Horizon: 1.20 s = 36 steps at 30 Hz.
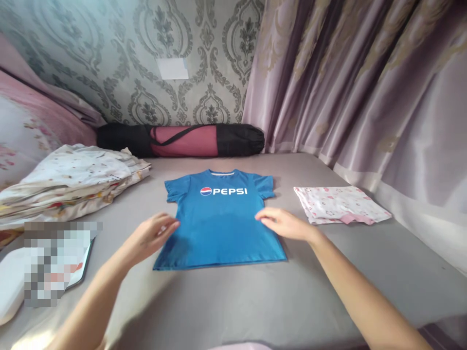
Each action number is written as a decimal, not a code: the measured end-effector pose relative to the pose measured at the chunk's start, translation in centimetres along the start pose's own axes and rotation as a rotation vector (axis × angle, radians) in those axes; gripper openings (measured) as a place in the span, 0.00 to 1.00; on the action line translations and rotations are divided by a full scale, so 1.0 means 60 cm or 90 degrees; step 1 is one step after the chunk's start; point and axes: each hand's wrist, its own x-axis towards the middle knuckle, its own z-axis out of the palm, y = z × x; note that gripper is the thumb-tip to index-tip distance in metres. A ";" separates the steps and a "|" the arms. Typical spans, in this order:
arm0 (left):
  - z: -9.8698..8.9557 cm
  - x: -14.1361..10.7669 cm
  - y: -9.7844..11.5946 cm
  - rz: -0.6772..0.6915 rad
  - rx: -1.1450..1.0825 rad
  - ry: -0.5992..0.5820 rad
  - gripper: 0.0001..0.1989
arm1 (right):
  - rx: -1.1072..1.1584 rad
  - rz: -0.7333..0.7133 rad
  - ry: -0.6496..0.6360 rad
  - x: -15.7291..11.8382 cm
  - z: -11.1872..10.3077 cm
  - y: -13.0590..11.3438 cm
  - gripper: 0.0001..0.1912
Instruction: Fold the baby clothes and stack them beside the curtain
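A blue T-shirt (219,228) lies flat and spread out, front side up, with a white PEPSI print across its chest. Its collar points away from me and its hem is towards me. My left hand (155,236) is at the shirt's left side edge, fingers closed together, thumb and fingertips meeting at the fabric. On the opposite side edge, my right hand (284,223) pinches the cloth between thumb and fingers. The exact grip of the left fingertips is partly hidden.
All this lies on a grey bed sheet (226,306). A folded white and pink garment (339,201) is at right, a pile of patterned clothes (73,180) at left. A phone-like item (78,262) lies near left. A black and red rolled bag (182,141) lies along the wall.
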 end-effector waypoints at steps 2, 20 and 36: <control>0.034 0.058 0.016 0.033 0.009 0.045 0.25 | -0.061 -0.016 0.066 0.070 0.021 0.014 0.20; 0.124 0.013 -0.004 0.071 0.174 -0.027 0.34 | -0.292 -0.026 -0.034 0.008 0.106 0.005 0.30; 0.056 -0.060 -0.019 0.015 0.132 -0.099 0.24 | -0.142 -0.042 -0.188 -0.103 0.059 -0.054 0.21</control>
